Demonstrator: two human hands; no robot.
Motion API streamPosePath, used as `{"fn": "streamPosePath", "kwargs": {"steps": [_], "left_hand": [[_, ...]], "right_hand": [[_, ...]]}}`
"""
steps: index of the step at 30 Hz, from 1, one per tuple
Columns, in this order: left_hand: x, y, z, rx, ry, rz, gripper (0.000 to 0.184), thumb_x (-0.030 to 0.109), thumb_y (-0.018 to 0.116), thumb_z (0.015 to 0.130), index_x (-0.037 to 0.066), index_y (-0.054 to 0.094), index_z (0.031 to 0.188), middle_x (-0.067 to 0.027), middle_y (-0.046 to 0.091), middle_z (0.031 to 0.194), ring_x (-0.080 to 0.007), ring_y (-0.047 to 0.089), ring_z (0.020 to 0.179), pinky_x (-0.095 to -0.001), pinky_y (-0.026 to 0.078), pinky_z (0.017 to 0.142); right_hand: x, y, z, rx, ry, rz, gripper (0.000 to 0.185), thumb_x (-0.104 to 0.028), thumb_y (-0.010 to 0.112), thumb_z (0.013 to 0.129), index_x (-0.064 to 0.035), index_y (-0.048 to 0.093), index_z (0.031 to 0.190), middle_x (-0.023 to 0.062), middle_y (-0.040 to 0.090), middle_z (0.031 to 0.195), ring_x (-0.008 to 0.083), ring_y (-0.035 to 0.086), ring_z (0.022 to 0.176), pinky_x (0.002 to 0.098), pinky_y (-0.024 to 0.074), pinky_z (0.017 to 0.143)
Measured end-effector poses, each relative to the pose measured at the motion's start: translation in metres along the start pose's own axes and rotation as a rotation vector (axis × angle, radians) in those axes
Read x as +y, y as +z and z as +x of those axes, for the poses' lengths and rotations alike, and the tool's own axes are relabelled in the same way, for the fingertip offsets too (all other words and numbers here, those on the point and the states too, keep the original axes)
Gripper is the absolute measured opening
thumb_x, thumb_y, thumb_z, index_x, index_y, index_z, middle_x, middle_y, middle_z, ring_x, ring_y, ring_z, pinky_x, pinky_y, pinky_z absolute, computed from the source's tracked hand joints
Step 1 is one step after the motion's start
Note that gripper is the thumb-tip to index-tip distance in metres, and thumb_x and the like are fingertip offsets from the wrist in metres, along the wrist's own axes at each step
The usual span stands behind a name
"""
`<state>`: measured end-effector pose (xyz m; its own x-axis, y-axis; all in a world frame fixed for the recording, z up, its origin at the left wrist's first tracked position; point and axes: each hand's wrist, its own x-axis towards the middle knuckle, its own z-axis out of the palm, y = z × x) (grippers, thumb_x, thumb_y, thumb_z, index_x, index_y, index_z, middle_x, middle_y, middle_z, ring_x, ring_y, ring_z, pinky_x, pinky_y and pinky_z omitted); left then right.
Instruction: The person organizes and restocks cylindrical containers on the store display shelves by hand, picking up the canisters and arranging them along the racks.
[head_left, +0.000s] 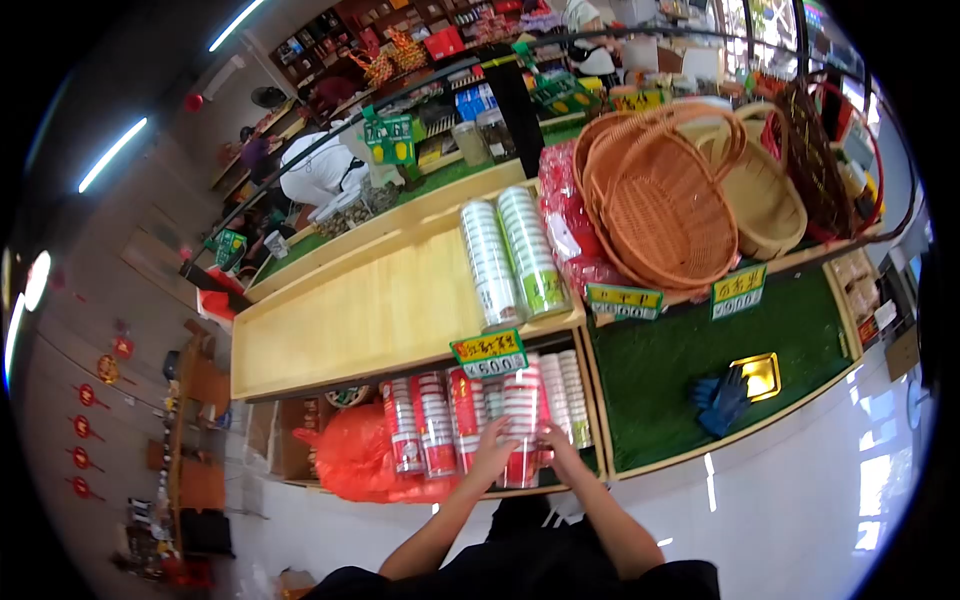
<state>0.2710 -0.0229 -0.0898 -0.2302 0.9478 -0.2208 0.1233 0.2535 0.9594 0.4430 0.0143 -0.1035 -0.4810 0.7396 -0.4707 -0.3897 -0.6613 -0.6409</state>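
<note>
1. Grips a red-and-white tube (524, 405) from both sides with left hand (491, 450) and right hand (560, 450) — fingers part-curled against it.
2. Holds it at the lower shelf (599, 425), beside similar tubes (433, 425), beneath a price sign (488, 353).
3. Farther left — a red plastic bag (350, 455).

i see grey wall (120, 225) at left, red ornaments (88, 427) hanging in row along it. slim tube lights (112, 155) glow white overhead. across far end i make out crowded shelves (335, 35); tall windows (735, 25) at upper right, daylight in them. floor (760, 500) on my feed: pale, glossy, streaked with reflections. wooden display stand (330, 330) mid-room, green mat (650, 420) lining right section. brown wooden furniture (200, 390) near left wall, details too small for me.
</note>
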Motion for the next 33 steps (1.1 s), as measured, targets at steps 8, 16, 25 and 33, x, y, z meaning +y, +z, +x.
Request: {"fn": "streamPosePath", "kwargs": {"steps": [8,16,25,33], "left_hand": [[0.104,0.074,-0.056,-0.106,0.298,0.815,0.064,0.016,0.066,0.075,0.004,0.042,0.134,-0.0199,0.047,0.128,-0.0385,0.046,0.116,-0.0456,0.037,0.099],[0.119,0.068,-0.067,-0.202,0.434,0.78,0.072,0.018,0.07,0.074,0.006,0.037,0.137,-0.0211,0.037,0.139,-0.0416,0.04,0.124,-0.0494,0.032,0.103],[0.165,0.044,-0.072,-0.501,0.309,0.694,0.087,0.019,0.076,0.069,0.009,0.034,0.144,-0.0206,0.028,0.149,-0.0384,0.032,0.135,-0.0426,0.032,0.108],[0.191,0.034,-0.073,-0.34,0.584,0.583,0.082,0.019,0.074,0.071,0.001,0.035,0.141,-0.0229,0.027,0.149,-0.0354,0.032,0.137,-0.0416,0.032,0.108]], "right_hand": [[0.0,-0.023,-0.037,-0.158,0.101,0.35,0.047,-0.04,0.05,0.093,-0.0102,0.046,0.129,0.0079,0.055,0.117,0.0219,0.057,0.101,0.0388,0.0482,0.087],[-0.032,-0.051,-0.073,-0.243,0.172,0.599,0.038,-0.035,0.049,0.094,-0.0097,0.046,0.122,0.0112,0.052,0.113,0.0286,0.052,0.108,0.0529,0.0414,0.096],[-0.056,-0.05,-0.113,-0.421,0.079,0.492,0.027,-0.034,0.05,0.093,-0.0114,0.049,0.108,0.0087,0.051,0.122,0.0296,0.049,0.117,0.0527,0.0411,0.096],[-0.098,-0.017,-0.129,-0.501,-0.206,0.159,0.042,-0.02,0.065,0.084,-0.0084,0.044,0.119,0.01,0.042,0.128,0.0246,0.039,0.127,0.0456,0.038,0.103]]}}
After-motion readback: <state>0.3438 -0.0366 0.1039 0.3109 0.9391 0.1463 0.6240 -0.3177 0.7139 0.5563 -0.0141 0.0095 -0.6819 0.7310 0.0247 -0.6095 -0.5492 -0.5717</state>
